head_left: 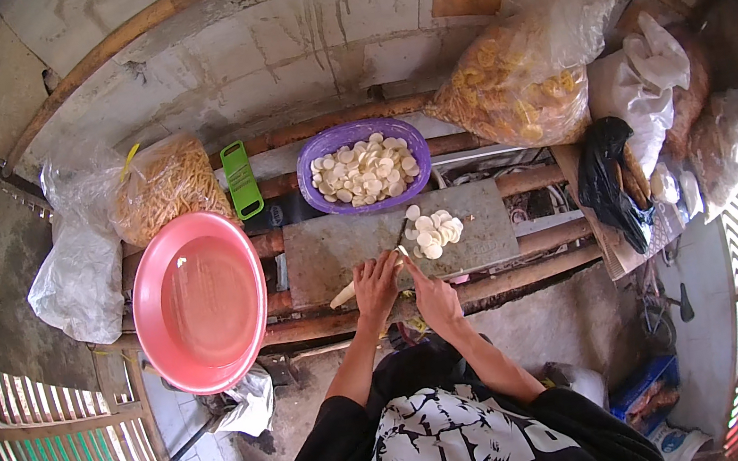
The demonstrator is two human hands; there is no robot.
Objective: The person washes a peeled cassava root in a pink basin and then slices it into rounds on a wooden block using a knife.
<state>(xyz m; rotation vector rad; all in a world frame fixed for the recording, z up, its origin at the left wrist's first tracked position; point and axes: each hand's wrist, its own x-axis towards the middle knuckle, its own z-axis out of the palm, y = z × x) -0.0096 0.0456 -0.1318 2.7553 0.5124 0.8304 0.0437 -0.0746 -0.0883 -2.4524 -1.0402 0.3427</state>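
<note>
My left hand (379,284) is closed over a long, peeled pale root (342,298), whose narrow end sticks out to the left. The root lies along the near part of a grey cutting slab (319,247). In my right hand (437,300) is a knife (404,230), its dark blade pointing away from me at the root's right end. The grip is mostly hidden by my fingers. Just beyond the blade lies a loose pile of round white slices (434,232). Behind the slab, a purple oval basin (304,147) holds many similar slices.
At left stands a pink basin (145,307) of water. A green slicer (240,178) and a bag of fried strips (167,186) are behind it. Bags of yellow chips (514,80), a white sack (644,89) and a black bag (609,175) crowd the right. Wooden poles (551,235) with gaps form the bench.
</note>
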